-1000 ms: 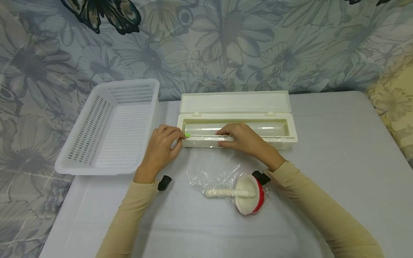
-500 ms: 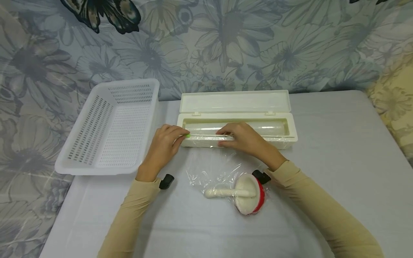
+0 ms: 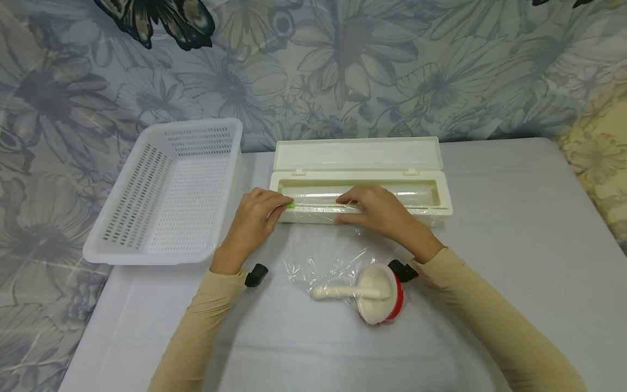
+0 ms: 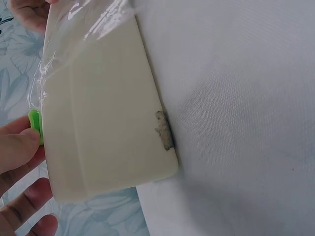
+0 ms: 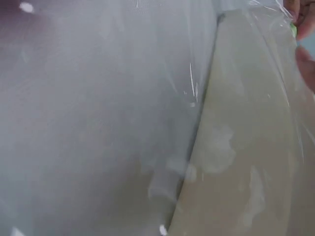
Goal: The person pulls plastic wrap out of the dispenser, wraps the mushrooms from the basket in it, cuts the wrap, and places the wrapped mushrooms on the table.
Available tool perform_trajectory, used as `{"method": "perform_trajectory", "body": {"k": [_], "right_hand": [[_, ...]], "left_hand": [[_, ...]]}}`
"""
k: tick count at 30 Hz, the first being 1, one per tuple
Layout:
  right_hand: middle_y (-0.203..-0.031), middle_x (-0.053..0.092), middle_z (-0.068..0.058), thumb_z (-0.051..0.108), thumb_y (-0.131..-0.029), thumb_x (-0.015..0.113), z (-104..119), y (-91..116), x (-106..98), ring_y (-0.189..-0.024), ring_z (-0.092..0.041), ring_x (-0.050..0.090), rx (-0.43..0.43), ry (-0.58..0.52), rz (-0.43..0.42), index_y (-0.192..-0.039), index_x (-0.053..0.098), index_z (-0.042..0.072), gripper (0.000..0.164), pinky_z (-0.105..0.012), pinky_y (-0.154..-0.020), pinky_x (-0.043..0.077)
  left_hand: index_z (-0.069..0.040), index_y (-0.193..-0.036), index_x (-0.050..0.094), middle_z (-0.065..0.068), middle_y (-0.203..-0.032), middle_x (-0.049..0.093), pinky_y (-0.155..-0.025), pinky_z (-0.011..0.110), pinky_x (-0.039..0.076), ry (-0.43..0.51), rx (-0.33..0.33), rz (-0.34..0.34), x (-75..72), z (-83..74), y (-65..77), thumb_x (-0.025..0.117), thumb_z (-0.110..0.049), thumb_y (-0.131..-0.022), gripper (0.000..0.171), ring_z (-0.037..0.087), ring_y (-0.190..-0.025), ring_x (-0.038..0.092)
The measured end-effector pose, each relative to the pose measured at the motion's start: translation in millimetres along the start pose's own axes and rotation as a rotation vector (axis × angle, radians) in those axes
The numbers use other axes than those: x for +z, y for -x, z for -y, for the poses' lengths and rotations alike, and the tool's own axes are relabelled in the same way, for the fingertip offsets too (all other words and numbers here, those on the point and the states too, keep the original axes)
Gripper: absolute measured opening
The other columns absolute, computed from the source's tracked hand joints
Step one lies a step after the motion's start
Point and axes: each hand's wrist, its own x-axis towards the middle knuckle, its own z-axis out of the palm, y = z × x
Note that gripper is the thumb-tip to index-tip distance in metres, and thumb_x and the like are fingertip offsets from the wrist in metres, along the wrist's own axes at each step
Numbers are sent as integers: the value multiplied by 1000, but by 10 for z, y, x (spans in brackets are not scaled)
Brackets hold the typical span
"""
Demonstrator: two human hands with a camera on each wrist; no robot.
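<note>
A cream cling film dispenser (image 3: 306, 218) stands lid up at the back of the table, a clear film roll (image 3: 313, 194) in its trough. My left hand (image 3: 256, 215) pinches the small green cutter slider (image 4: 36, 126) near the left end of the front rim. Over that rim my right hand (image 3: 379, 215) grips the front wall, fingers on top and thumb below. A sheet of cling film (image 3: 318, 264) hangs from the rim onto the table. It covers a white round thing with a handle and red edge (image 3: 374, 294), lying below my right hand.
A white perforated plastic basket (image 3: 161, 256) stands left of the dispenser, close to my left hand. White cloth (image 3: 509, 228) covers the table. Behind it hangs a flower-patterned curtain (image 3: 352, 65).
My left hand has slid a little to the right along the rim with the green slider. The right hand has shifted slightly right, still gripping the front wall.
</note>
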Motion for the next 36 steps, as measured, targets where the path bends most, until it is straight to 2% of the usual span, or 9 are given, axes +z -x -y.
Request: {"method": "perform_trajectory", "body": {"k": [10, 14, 22, 36], "right_hand": [[-106, 76, -8, 22, -82, 82, -191, 294, -251, -96, -26, 69, 37, -1, -10, -110, 74, 5, 34, -44, -84, 55], [-104, 76, -7, 22, -81, 83, -261, 372, -310, -97, -25, 70, 78, 2, 4, -108, 75, 7, 32, -44, -85, 55], [-99, 78, -7, 24, -80, 83, -323, 409, -272, -95, -24, 73, 101, -7, -39, -103, 77, 8, 28, -44, -84, 56], [-101, 77, -6, 24, -81, 83, -324, 399, -298, -97, -24, 72, 118, -24, -3, -104, 77, 10, 27, -44, -85, 56]], "left_hand": [[-11, -105, 77, 6, -102, 76, -82, 44, 47, 21, -36, 36, -52, -13, 1, 72, -4, -88, 19, 29, -97, 62], [-11, -105, 77, 6, -102, 77, -82, 44, 48, 23, -47, 47, -58, -21, -3, 72, -4, -88, 19, 29, -97, 62], [-10, -105, 77, 6, -100, 77, -83, 44, 48, 43, -16, 31, -22, -30, -27, 73, -5, -87, 19, 28, -94, 63], [-11, -106, 77, 4, -100, 77, -80, 42, 48, 40, 2, 30, 47, -62, -52, 73, -6, -87, 19, 26, -94, 63]]}}
